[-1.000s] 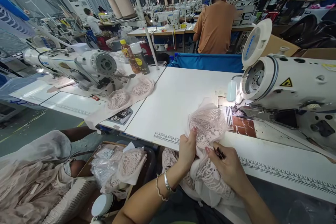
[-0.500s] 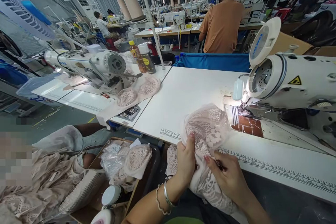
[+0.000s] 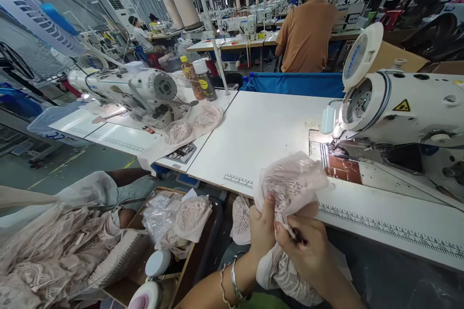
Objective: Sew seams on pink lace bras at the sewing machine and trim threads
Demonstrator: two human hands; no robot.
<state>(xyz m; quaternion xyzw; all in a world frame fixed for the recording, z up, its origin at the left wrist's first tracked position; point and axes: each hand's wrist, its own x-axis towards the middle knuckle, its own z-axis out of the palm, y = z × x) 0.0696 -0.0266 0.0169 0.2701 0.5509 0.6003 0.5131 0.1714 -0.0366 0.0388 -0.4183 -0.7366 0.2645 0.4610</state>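
Note:
A pale pink lace bra (image 3: pixel 290 178) is bunched up in front of me, over the table's front edge, one cup raised and the rest hanging down toward my lap. My left hand (image 3: pixel 263 227) is closed on it, thumb pressed against the lace below the raised cup. Close by on the right, my right hand (image 3: pixel 308 246) is curled with its thumb tip against the fabric. Within its fingers sits a small dark metal tool (image 3: pixel 299 236), mostly hidden, its kind unclear. Another lace piece (image 3: pixel 241 219) hangs left of my left hand.
A sewing machine (image 3: pixel 395 106) with a lit needle area stands to the right; a second machine (image 3: pixel 145 89) is at left with a bra (image 3: pixel 195 125) beside it. A cardboard box (image 3: pixel 192 270) at lower left holds bagged lace cups. A person (image 3: pixel 308 29) sits ahead.
Both hands and the bra have shifted slightly down and closer together. The right hand has turned, showing more of the dark tool, and the raised cup has folded over more.

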